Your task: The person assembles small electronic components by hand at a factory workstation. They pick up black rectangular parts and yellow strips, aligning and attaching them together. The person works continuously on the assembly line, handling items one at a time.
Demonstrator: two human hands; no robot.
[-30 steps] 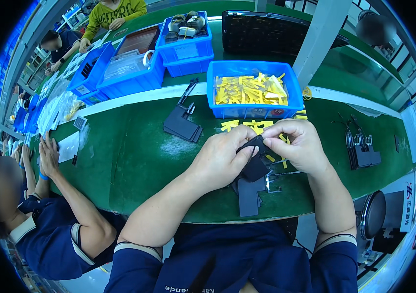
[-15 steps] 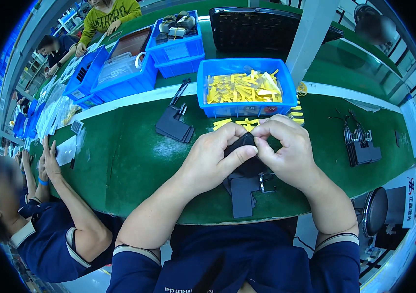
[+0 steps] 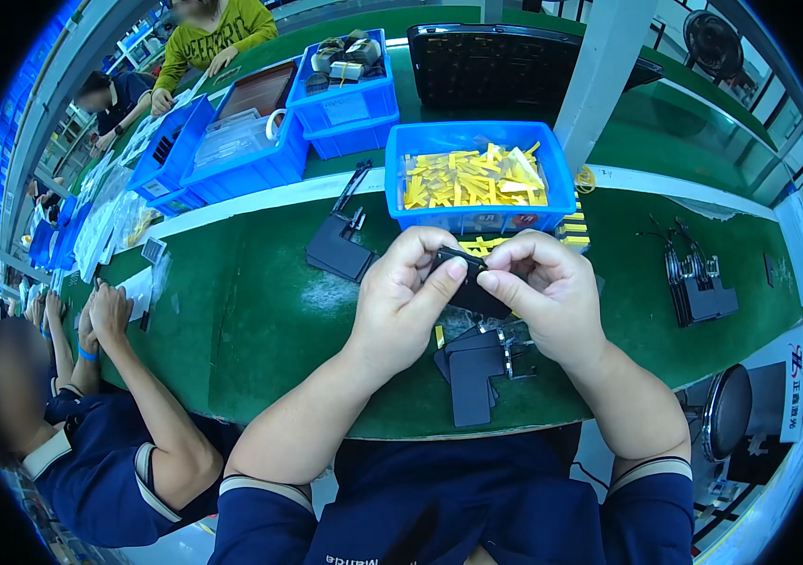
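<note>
Between my hands is a flat black panel (image 3: 478, 298), tilted above the table. My left hand (image 3: 397, 299) grips its left side, thumb on top and fingers curled beneath. Thumb and forefinger of my right hand (image 3: 549, 294) pinch at its upper right edge, where a tiny bright spot shows that is too small to name. Below them lies a loose stack of dark L-shaped panels (image 3: 473, 381) with metal brackets (image 3: 511, 353) at the side. A small yellow strip (image 3: 439, 335) sits just left of the stack.
A blue bin (image 3: 477, 221) of yellow strips stands beyond my hands. More dark panels with cables lie left (image 3: 337, 250) and right (image 3: 707, 299). Blue bins (image 3: 246, 165) stand far left. A metal post (image 3: 599, 85) rises behind. A co-worker's arm (image 3: 152, 405) rests at the left.
The black panel has turned from a raised, peaked angle to a flatter tilt, showing its face. My hands have shifted slightly, uncovering more of the stack and the small yellow strip.
</note>
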